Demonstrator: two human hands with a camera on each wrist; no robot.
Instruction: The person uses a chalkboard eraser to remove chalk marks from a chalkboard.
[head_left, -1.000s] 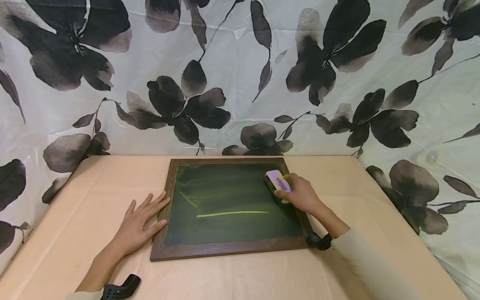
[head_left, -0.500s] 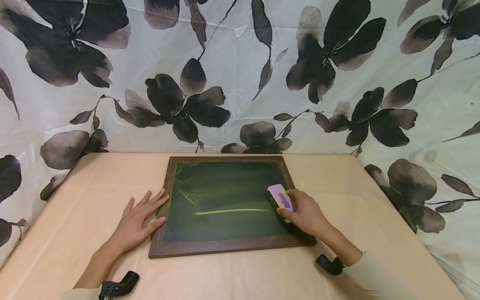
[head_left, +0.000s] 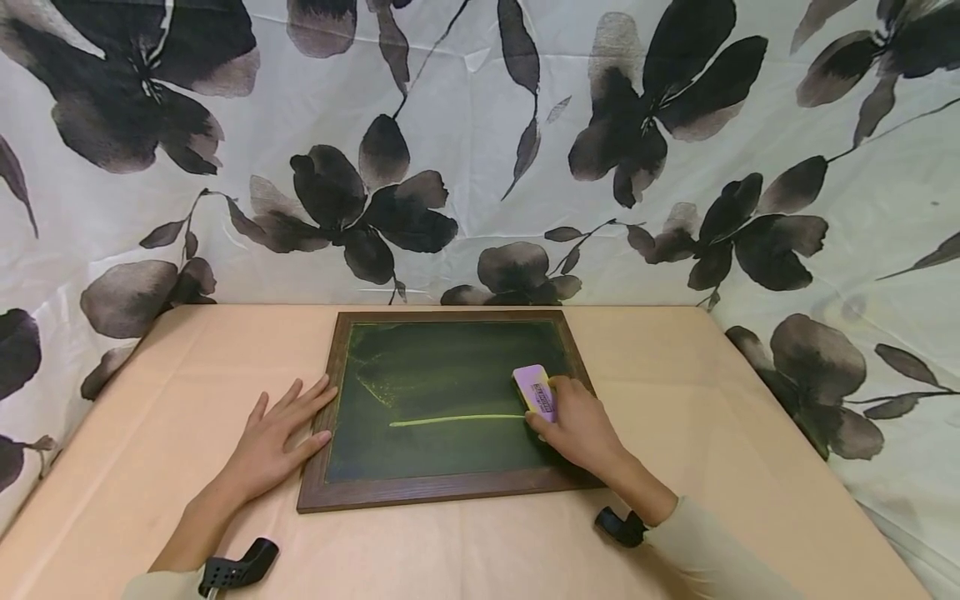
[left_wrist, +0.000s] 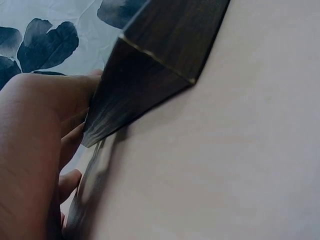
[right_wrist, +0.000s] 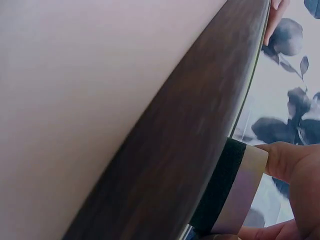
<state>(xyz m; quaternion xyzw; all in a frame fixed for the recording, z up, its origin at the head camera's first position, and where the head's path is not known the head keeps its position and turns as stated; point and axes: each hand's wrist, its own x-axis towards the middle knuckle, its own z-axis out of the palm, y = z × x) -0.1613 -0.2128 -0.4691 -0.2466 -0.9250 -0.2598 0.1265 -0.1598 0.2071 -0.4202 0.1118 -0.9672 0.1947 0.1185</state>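
Observation:
A chalkboard (head_left: 450, 458) in a dark wooden frame lies flat on the table. Across its lower half runs a yellow chalk line (head_left: 457, 420), and a fainter yellow smear (head_left: 375, 390) shows at the left. My right hand (head_left: 581, 425) grips a purple board eraser (head_left: 534, 390) by its sides, over the right end of the line. In the right wrist view the dark felt of the eraser (right_wrist: 220, 185) sits against the board. My left hand (head_left: 273, 450) rests with fingers spread, its fingertips on the left side of the frame (left_wrist: 145, 75).
The table (head_left: 450, 550) has a pale peach cover. Behind it and along the right side hangs a white cloth (head_left: 480, 167) printed with dark flowers. A black wrist device (head_left: 240, 567) sits at the left wrist, another black device (head_left: 621, 527) at the right.
My right hand has drawn the eraser down the board's right side, then moved it left onto the end of the chalk line. My left hand stays at the frame.

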